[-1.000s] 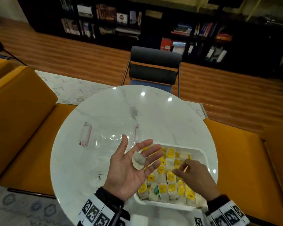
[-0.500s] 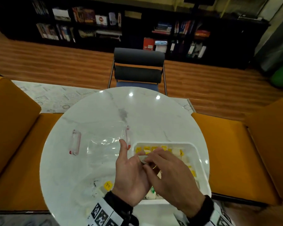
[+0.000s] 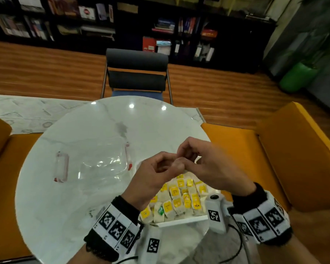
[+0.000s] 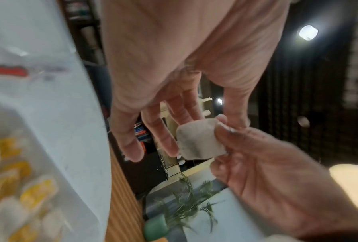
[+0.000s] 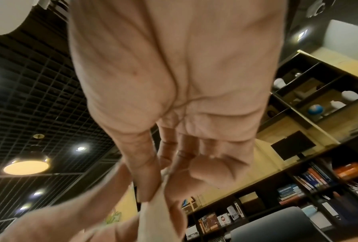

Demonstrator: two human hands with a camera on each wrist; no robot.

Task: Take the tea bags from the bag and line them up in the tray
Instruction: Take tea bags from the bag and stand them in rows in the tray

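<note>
While the tray looks nearly full, left hand and right hand both pinch one last tea bag, unplaced.

A dark chair faces the marble table; possibly a green planter beyond.
</note>
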